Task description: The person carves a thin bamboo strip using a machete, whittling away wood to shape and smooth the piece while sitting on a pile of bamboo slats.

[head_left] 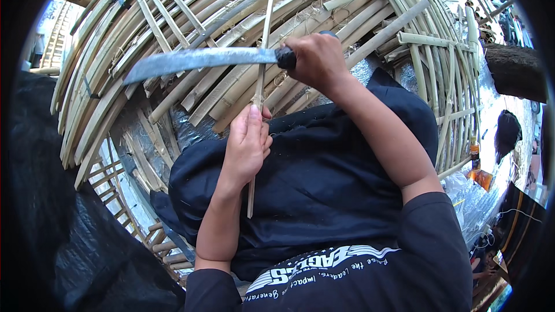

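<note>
My left hand (247, 144) grips a thin bamboo strip (265, 34) that stands nearly upright in front of me, its lower end reaching down over my dark-clothed lap. My right hand (315, 58) is closed on the dark handle of a long grey knife (196, 60). The blade points left and lies across the strip just above my left hand. A black cloth (324, 179) covers my lap under both forearms.
A large curved structure of lashed bamboo slats (191, 6) fills the view ahead and to both sides. Black plastic sheeting (52, 196) lies at the left. A small bottle (474, 153) and an orange packet sit at the right, near silvery foil.
</note>
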`<move>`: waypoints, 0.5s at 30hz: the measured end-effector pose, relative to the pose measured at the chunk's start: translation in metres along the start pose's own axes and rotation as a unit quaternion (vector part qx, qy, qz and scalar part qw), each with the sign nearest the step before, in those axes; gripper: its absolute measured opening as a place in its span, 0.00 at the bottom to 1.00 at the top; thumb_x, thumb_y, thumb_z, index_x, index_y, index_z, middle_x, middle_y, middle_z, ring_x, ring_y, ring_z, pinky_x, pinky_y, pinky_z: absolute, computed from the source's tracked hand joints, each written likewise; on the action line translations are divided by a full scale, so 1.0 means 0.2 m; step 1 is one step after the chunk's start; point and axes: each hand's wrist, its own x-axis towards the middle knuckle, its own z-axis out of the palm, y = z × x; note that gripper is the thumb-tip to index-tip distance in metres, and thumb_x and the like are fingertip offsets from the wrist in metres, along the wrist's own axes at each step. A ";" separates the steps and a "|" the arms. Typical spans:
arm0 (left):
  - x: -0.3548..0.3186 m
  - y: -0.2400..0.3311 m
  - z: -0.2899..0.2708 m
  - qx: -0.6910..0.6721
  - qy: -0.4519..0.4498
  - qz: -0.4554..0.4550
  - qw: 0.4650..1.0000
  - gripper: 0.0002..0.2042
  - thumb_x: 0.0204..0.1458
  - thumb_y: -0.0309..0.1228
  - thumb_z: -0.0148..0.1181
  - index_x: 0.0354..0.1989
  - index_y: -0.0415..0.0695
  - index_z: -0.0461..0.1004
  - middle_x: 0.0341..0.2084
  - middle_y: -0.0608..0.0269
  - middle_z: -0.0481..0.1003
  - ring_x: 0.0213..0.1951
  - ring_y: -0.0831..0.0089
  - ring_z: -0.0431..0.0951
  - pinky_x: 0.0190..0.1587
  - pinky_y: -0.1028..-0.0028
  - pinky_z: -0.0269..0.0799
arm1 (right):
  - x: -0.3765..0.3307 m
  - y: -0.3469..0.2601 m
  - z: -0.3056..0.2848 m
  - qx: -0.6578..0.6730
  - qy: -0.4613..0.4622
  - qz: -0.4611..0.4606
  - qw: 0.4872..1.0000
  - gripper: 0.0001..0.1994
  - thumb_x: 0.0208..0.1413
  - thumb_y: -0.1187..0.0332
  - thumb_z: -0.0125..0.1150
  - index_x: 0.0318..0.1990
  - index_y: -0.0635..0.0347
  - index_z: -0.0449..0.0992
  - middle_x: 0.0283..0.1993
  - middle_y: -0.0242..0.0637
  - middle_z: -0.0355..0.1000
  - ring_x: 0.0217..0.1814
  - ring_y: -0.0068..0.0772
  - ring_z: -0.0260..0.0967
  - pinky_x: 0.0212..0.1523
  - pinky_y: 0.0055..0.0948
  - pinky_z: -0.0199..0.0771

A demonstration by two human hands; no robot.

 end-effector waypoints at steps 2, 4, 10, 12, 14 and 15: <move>0.00 -0.03 0.02 0.044 -0.012 0.012 0.999 0.17 0.74 0.42 0.38 0.41 0.43 0.67 0.14 0.79 0.53 0.13 0.89 0.50 0.15 0.82 0.46 | 0.07 0.11 -0.06 -0.059 -0.010 0.055 0.997 0.05 0.47 0.64 0.64 0.30 0.51 0.82 0.23 0.46 0.76 0.28 0.51 0.77 0.31 0.45 0.77; 0.03 -0.09 0.01 0.123 -0.010 0.045 0.991 0.16 0.74 0.41 0.38 0.41 0.43 0.67 0.13 0.79 0.53 0.13 0.89 0.50 0.15 0.82 0.46 | 0.10 0.19 -0.09 -0.068 -0.017 0.069 0.995 0.06 0.47 0.64 0.64 0.31 0.51 0.83 0.24 0.47 0.76 0.28 0.53 0.77 0.31 0.46 0.77; 0.05 -0.11 -0.01 0.143 0.022 0.088 0.986 0.15 0.73 0.38 0.40 0.42 0.40 0.68 0.14 0.80 0.54 0.14 0.90 0.51 0.17 0.81 0.48 | -0.01 -0.01 -0.07 0.001 -0.051 -0.009 0.999 0.03 0.39 0.67 0.63 0.23 0.52 0.76 0.20 0.44 0.73 0.26 0.53 0.74 0.29 0.48 0.74; 0.05 -0.11 -0.02 0.154 0.032 0.106 0.982 0.15 0.73 0.38 0.41 0.42 0.39 0.68 0.15 0.80 0.54 0.15 0.91 0.51 0.17 0.82 0.48 | 0.00 0.00 -0.05 0.018 -0.064 -0.016 0.998 0.03 0.39 0.67 0.63 0.22 0.52 0.76 0.20 0.44 0.73 0.26 0.53 0.74 0.29 0.48 0.74; 0.05 -0.09 -0.04 0.188 0.039 0.115 0.975 0.15 0.73 0.38 0.42 0.42 0.39 0.69 0.16 0.80 0.55 0.15 0.91 0.52 0.17 0.82 0.49 | 0.01 0.00 -0.04 0.003 -0.059 -0.018 0.998 0.03 0.39 0.68 0.63 0.22 0.53 0.76 0.20 0.45 0.72 0.25 0.53 0.74 0.29 0.48 0.73; 0.05 -0.09 -0.04 0.204 0.042 0.120 0.971 0.15 0.73 0.38 0.42 0.42 0.39 0.69 0.16 0.80 0.56 0.15 0.91 0.53 0.17 0.82 0.49 | 0.01 0.00 -0.04 -0.005 -0.057 -0.019 0.998 0.02 0.39 0.68 0.63 0.22 0.53 0.76 0.20 0.45 0.72 0.25 0.53 0.74 0.28 0.48 0.73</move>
